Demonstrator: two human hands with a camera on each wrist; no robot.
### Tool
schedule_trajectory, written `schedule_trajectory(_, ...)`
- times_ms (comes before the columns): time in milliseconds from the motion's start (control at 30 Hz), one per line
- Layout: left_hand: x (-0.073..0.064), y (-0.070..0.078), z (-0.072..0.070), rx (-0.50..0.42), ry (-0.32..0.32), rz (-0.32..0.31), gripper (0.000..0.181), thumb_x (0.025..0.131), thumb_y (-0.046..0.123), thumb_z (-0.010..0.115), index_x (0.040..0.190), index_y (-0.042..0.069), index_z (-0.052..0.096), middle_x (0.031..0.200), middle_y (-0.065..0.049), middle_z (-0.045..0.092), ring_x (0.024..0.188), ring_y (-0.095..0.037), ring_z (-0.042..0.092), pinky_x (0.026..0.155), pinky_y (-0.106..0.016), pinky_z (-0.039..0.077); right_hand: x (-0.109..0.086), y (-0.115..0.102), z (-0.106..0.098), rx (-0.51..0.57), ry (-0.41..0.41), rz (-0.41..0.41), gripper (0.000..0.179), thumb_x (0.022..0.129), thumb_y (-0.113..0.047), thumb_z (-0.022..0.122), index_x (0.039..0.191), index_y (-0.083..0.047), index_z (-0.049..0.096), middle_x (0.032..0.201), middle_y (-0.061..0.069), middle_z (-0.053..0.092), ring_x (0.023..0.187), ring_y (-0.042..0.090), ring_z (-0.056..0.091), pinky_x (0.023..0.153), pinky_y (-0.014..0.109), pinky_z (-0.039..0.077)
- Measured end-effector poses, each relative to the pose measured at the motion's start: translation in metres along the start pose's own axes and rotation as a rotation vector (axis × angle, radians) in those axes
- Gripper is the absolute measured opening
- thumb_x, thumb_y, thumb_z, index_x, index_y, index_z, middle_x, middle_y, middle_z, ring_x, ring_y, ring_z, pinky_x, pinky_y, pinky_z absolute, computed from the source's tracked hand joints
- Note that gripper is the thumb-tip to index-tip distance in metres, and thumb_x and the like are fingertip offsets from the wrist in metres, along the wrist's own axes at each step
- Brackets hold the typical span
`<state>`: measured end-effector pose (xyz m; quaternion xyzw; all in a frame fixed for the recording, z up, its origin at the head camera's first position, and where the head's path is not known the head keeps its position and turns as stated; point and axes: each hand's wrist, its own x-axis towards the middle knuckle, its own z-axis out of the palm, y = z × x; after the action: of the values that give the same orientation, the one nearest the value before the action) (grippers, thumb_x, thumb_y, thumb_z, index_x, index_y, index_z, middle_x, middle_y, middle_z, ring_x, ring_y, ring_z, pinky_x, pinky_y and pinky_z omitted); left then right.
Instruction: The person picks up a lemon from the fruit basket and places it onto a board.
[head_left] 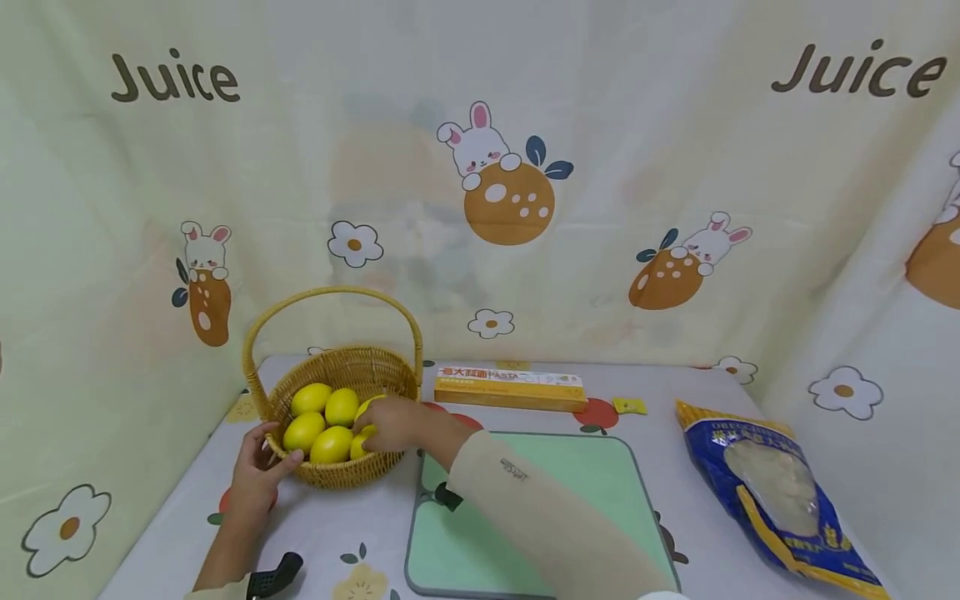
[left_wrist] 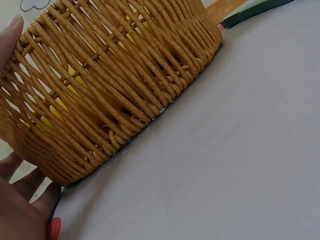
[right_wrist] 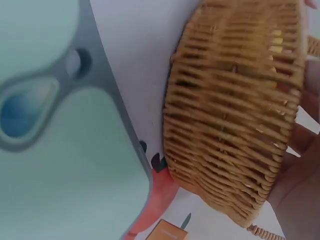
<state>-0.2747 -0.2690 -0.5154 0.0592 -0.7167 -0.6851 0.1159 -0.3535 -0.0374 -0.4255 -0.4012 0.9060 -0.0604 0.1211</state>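
Observation:
A wicker basket (head_left: 348,477) with a tall arched handle stands at the left of the table, holding several yellow lemons (head_left: 331,445). My left hand (head_left: 255,471) grips the basket's left front side, thumb on the rim and fingers along the outer wall. Over the right rim my right hand (head_left: 396,422) reaches inside, its fingers curled on a lemon (head_left: 369,406) that they partly cover. In the right wrist view the basket wall (right_wrist: 225,110) hides those fingertips. Yellow shows through the weave (left_wrist: 75,85) in the left wrist view.
A green cutting board (head_left: 540,500) with a grey edge lies right of the basket, under my right forearm. Behind it is a pasta box (head_left: 510,390), with a small yellow packet (head_left: 629,406) beside it. A blue and yellow bag (head_left: 776,492) lies at the right.

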Motion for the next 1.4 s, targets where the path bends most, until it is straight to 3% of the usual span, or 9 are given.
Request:
schedule_trajectory(267,-0.005,0.0,0.002,-0.011,0.005,-0.015,0.072,0.09,0.011,0.071,0.146,0.01,0.025,0.161,-0.004,0.012,0.145,-0.032,0.015,0.114,-0.049,0.019,0.009,-0.003,-0.002,0.0,-0.105,0.046,0.039,0.094,-0.03,0.06,0.133,-0.027,0.061,0.128,-0.011,0.058,0.107,0.008,0.05,0.099,0.028,0.041)
schedule_trajectory(467,-0.007,-0.001,0.004,-0.026,0.008,0.006,0.069,0.091,0.01,0.07,0.145,0.01,0.027,0.161,-0.006,0.015,0.145,-0.032,0.016,0.114,-0.05,0.019,0.009,-0.004,-0.004,0.051,-0.134,0.083,0.041,0.094,-0.025,0.061,0.134,-0.027,0.06,0.131,-0.01,0.056,0.11,0.01,0.049,0.102,0.03,0.039)
schedule_trajectory(867,-0.005,-0.004,0.003,-0.032,0.012,-0.026,0.072,0.09,0.013,0.071,0.147,0.012,0.026,0.161,-0.003,0.014,0.145,-0.03,0.016,0.114,-0.048,0.02,0.014,0.01,0.003,0.001,-0.04,0.025,0.05,0.09,-0.04,0.067,0.137,-0.028,0.056,0.13,-0.011,0.057,0.119,0.009,0.05,0.103,0.03,0.039)
schedule_trajectory(1067,-0.001,-0.003,0.005,-0.037,0.005,-0.007,0.072,0.09,0.014,0.071,0.146,0.01,0.027,0.16,-0.007,0.016,0.144,-0.032,0.018,0.114,-0.049,0.02,0.003,0.011,-0.011,-0.063,0.008,0.051,0.057,0.089,-0.044,0.067,0.141,-0.028,0.051,0.14,-0.006,0.05,0.128,0.014,0.045,0.105,0.034,0.038)
schedule_trajectory(1400,0.002,-0.002,0.0,-0.021,-0.005,-0.02,0.075,0.09,0.016,0.071,0.148,0.011,0.024,0.161,-0.006,0.011,0.145,-0.032,0.017,0.114,-0.048,0.021,-0.007,0.011,-0.029,-0.057,0.051,0.078,0.067,0.088,-0.05,0.066,0.148,-0.033,0.041,0.152,0.0,0.038,0.138,0.021,0.035,0.11,0.043,0.032)
